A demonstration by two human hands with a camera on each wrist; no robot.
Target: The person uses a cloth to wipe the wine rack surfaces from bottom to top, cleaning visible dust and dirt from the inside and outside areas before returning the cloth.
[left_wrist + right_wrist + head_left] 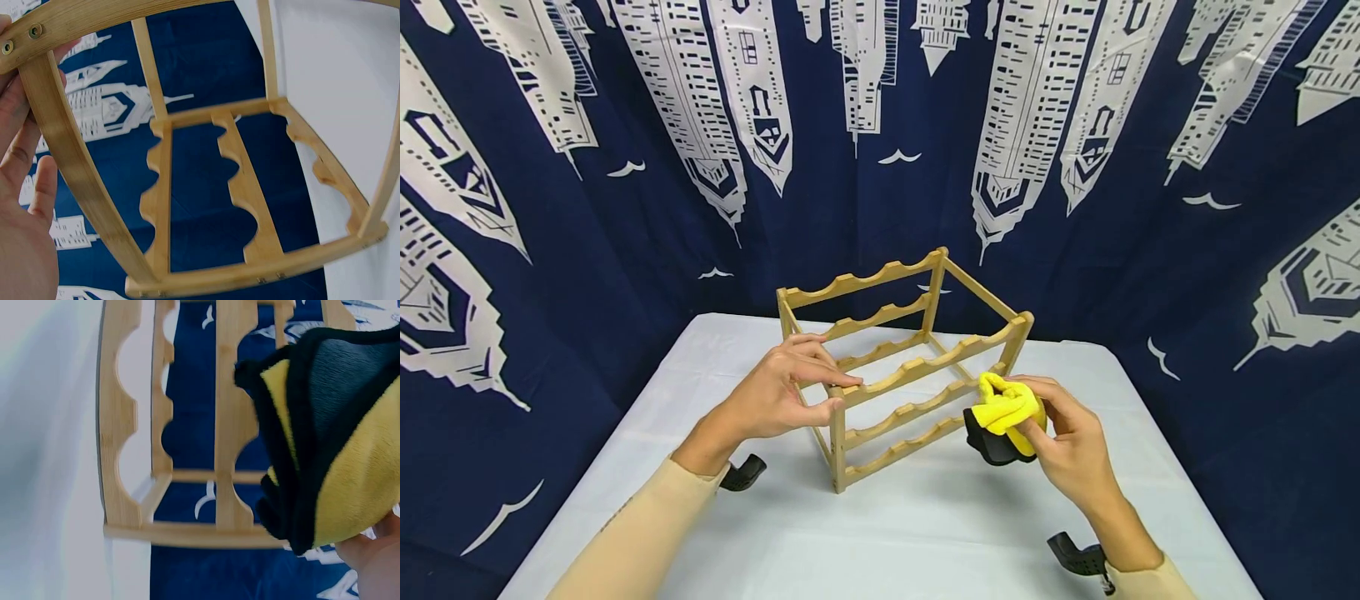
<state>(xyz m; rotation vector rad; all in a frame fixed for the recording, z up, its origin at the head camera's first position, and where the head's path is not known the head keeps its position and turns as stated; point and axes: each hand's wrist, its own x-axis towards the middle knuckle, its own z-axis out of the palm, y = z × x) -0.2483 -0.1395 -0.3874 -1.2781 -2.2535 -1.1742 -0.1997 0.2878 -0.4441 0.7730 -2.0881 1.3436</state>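
Observation:
A wooden wine rack [917, 371] with scalloped rails stands at an angle on the table. My left hand [778, 392] grips its near left upper corner, thumb and index finger at the top of the post. The left wrist view shows the fingers partly hidden behind that corner, by a side post [81, 169] with bolt heads above. In my right hand [1075, 442] is a bunched yellow cloth [1006, 410] with a dark side and black edging, pinched between thumb and fingers. It overlaps the rack's near right post; the right wrist view has it beside the scalloped rails [117, 437].
The table has a white cover [917, 550]. Behind it and at both sides hangs a navy curtain [880, 217] printed with white upside-down buildings and birds. Black camera mounts [1075, 554] are on both wrists.

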